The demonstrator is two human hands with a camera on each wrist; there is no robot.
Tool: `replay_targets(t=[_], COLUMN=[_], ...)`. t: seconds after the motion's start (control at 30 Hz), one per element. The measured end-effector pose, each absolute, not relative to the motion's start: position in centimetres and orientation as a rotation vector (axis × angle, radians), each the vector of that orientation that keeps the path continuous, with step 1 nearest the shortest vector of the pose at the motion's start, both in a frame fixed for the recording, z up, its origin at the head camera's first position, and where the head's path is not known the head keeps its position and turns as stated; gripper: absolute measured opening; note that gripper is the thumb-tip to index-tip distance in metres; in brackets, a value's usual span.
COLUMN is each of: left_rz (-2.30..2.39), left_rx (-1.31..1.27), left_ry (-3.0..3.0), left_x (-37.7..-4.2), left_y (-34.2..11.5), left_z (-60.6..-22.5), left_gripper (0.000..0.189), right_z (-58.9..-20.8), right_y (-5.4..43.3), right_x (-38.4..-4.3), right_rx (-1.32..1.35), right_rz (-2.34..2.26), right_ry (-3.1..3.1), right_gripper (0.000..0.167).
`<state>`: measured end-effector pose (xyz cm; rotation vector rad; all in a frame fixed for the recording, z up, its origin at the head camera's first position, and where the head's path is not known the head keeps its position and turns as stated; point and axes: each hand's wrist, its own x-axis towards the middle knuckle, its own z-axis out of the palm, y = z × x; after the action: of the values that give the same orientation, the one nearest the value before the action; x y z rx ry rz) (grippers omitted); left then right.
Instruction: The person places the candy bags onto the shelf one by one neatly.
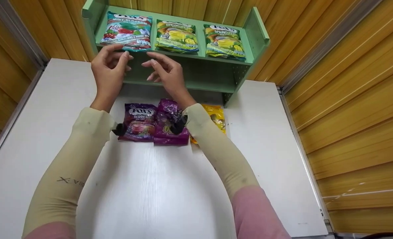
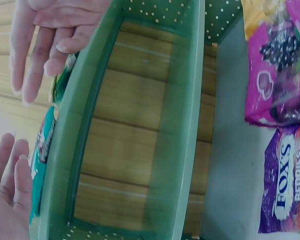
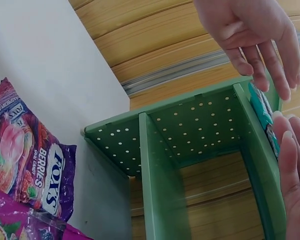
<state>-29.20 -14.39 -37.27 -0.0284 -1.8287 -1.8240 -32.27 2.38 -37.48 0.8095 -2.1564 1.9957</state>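
A teal Fox's candy bag [image 1: 128,31] lies in the left section of the green shelf's [image 1: 196,79] top tier. Just at its front left edge, my left hand [image 1: 109,64] has loosely bent fingers and holds nothing; whether it touches the bag I cannot tell. My right hand [image 1: 167,71], fingers relaxed, hovers in front of the shelf's top edge, apart from the bag. In the left wrist view, both the left hand [image 2: 10,185] and the right hand [image 2: 57,30] appear with nothing in them. Two yellow-green Springtea-like bags, a middle bag [image 1: 177,36] and a right bag [image 1: 225,41], share that tier.
On the white table [image 1: 149,186], before the shelf, lie a dark purple Fox's Berries bag [image 1: 139,122], a magenta bag [image 1: 169,132] and a yellow bag [image 1: 218,116]. My right forearm partly covers the latter two. Wood-patterned walls [image 1: 349,99] stand around the table.
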Motion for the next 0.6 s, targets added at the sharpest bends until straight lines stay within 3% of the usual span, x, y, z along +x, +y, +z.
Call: replay_targets(t=[0.6], left_rz=[-1.772], left_rx=[-0.084], left_ry=[-1.945], left_x=[-27.3], left_y=[-13.0], left_z=[-37.5], left_gripper=[0.029], right_z=[-38.4], right_y=[6.4], right_x=[-31.2], right_rx=[0.854], right_rz=[1.899], right_ry=[-2.171], right_gripper=[0.025])
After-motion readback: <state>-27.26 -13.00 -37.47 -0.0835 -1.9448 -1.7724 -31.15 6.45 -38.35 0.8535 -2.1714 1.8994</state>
